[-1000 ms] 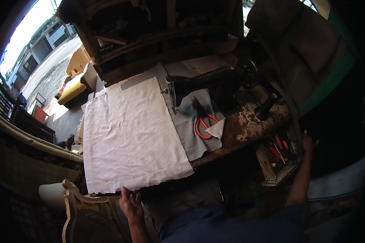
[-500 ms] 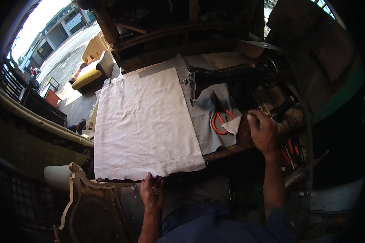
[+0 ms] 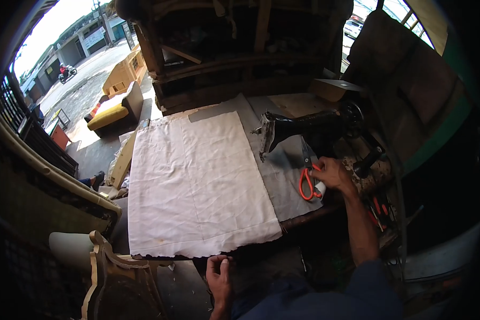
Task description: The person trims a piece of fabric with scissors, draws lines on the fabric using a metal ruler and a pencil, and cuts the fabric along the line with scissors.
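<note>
My right hand (image 3: 333, 174) is closed on the orange handles of a pair of scissors (image 3: 302, 188), whose dark blades point toward the back. The scissors are over grey cloth (image 3: 290, 205), beside the black sewing machine (image 3: 298, 124). A large white cloth (image 3: 197, 186) with creases and a frayed edge lies flat on the table to the left of the machine. Just below its front edge is my left hand (image 3: 220, 271), fingers curled in against the thumb. Whether anything is pinched in them is hidden.
Red-handled tools (image 3: 380, 208) are tucked in at the right of the table. A carved wooden frame (image 3: 96, 266) stands at the front left. A yellow-seated sofa (image 3: 112, 114) sits outside by the road. Dark wooden shelving (image 3: 208, 80) rises behind the table.
My right hand has moved onto the scissors' handles, and the scissors have turned and shifted slightly. My left hand has slipped off the white cloth's edge and curled. The view has tilted upward.
</note>
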A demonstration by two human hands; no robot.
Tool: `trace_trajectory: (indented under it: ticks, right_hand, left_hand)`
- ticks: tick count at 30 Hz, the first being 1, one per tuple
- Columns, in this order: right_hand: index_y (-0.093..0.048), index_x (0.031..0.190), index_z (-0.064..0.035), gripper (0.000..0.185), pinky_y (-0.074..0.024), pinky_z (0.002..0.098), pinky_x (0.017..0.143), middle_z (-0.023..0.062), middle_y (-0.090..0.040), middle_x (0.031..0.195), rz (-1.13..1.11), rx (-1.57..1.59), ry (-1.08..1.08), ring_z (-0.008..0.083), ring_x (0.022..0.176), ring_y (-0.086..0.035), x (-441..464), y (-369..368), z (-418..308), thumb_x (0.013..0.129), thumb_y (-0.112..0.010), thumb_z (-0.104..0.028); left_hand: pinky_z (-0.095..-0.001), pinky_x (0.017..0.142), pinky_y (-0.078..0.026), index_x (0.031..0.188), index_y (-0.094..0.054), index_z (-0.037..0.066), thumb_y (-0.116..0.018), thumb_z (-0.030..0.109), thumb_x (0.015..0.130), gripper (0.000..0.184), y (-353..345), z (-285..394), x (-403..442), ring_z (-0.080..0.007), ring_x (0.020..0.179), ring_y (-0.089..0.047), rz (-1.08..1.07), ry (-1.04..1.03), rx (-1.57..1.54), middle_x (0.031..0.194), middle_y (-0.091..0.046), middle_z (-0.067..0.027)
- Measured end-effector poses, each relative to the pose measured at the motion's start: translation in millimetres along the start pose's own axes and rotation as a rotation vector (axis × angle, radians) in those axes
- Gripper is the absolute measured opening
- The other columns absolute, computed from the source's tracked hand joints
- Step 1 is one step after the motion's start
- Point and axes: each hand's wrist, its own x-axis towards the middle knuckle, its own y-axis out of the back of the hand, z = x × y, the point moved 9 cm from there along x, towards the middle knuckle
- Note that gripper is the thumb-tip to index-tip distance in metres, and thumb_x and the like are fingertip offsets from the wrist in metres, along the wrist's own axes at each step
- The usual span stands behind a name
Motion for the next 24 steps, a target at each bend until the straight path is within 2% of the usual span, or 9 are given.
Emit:
trace_trajectory:
  ticks: [5,7,10,15,18,20,21,22,24]
  right_hand:
    - [-0.067,0.087,-0.0018,0.020,-0.0497,0.0409,0.074,0.0137,-0.065,0.077,0.124,0.037,0.216,0.0264,0.077,-0.064,-101.1,48.2,-78.4,0.089,-0.070,-0.021]
    - [-0.062,0.096,-0.0058,0.014,-0.0460,0.0384,0.086,0.0120,-0.061,0.095,0.407,-0.118,0.524,0.0249,0.092,-0.057,-140.9,60.5,-104.5,0.095,-0.064,-0.020]
    - [-0.055,0.109,-0.0080,0.014,-0.0410,0.0365,0.093,0.0103,-0.053,0.110,0.464,0.394,0.401,0.0244,0.103,-0.049,-147.2,44.9,-56.8,0.102,-0.058,-0.019]
    - [-0.052,0.120,-0.0042,0.029,-0.0389,0.0325,0.093,0.0061,-0.053,0.118,0.670,0.518,0.231,0.0153,0.101,-0.049,-164.9,49.6,-24.9,0.111,-0.044,-0.031]
    - [-0.051,0.121,-0.0041,0.033,-0.0426,0.0314,0.091,0.0085,-0.055,0.124,0.546,0.497,0.287,0.0164,0.103,-0.052,-171.7,65.7,-31.8,0.109,-0.047,-0.035]
    - [-0.052,0.122,-0.0036,0.036,-0.0444,0.0366,0.101,0.0122,-0.054,0.131,0.431,0.602,0.336,0.0210,0.115,-0.056,-174.2,56.7,-40.6,0.107,-0.054,-0.036]
    - [-0.051,0.118,-0.0033,0.037,-0.0486,0.0352,0.095,0.0145,-0.054,0.129,0.336,0.795,0.391,0.0223,0.112,-0.057,-173.3,43.2,-51.9,0.107,-0.053,-0.039]
    - [-0.049,0.114,-0.0030,0.040,-0.0528,0.0339,0.088,0.0168,-0.054,0.127,0.239,0.986,0.441,0.0236,0.109,-0.058,-174.3,28.4,-65.2,0.107,-0.052,-0.042]
    - [-0.046,0.112,-0.0022,0.044,-0.0526,0.0358,0.091,0.0184,-0.053,0.127,0.000,1.439,0.288,0.0259,0.112,-0.059,-184.7,-27.2,-81.2,0.106,-0.053,-0.046]
  left_hand:
    - [-0.0262,0.093,-0.049,0.109,-0.065,-0.001,-0.060,0.004,0.100,0.011,-52.1,39.4,-3.9,-0.0114,0.098,-0.064,-0.237,-0.136,0.111,0.103,-0.070,-0.0065]
    - [-0.0285,0.096,-0.048,0.117,-0.063,-0.003,-0.061,0.009,0.101,0.020,-85.6,47.6,2.5,-0.0140,0.105,-0.064,-0.396,-0.160,0.116,0.109,-0.071,-0.0092]
    - [-0.0366,0.107,-0.046,0.140,-0.048,-0.001,-0.059,0.010,0.102,0.042,-145.2,66.9,5.0,-0.0214,0.128,-0.056,-0.651,-0.221,0.161,0.135,-0.059,-0.0157]
    - [-0.0431,0.113,-0.041,0.153,-0.033,0.001,-0.066,0.020,0.099,0.066,-215.1,73.5,27.1,-0.0305,0.142,-0.045,-0.706,-0.435,0.350,0.150,-0.046,-0.0208]
    - [-0.0454,0.117,-0.037,0.157,-0.025,0.002,-0.068,0.025,0.097,0.077,-244.4,58.9,23.9,-0.0347,0.148,-0.037,-0.858,-0.210,0.146,0.157,-0.038,-0.0225]
    - [-0.0463,0.120,-0.033,0.160,-0.020,0.004,-0.066,0.030,0.098,0.081,-236.5,86.0,5.8,-0.0357,0.153,-0.027,-0.766,-0.496,-0.017,0.161,-0.031,-0.0230]
    - [-0.0427,0.113,-0.041,0.156,-0.028,0.004,-0.058,0.033,0.104,0.067,-231.6,98.7,-0.3,-0.0295,0.140,-0.046,-0.682,-0.538,-0.055,0.155,-0.042,-0.0201]
    - [-0.0427,0.113,-0.041,0.156,-0.028,0.004,-0.058,0.033,0.104,0.067,-226.4,96.5,1.1,-0.0295,0.140,-0.046,-0.672,-0.535,-0.050,0.155,-0.042,-0.0201]
    - [-0.0345,0.097,-0.049,0.150,-0.039,0.002,-0.049,0.035,0.109,0.053,-227.1,46.2,-16.3,-0.0182,0.115,-0.060,-0.969,0.044,-0.136,0.145,-0.055,-0.0155]
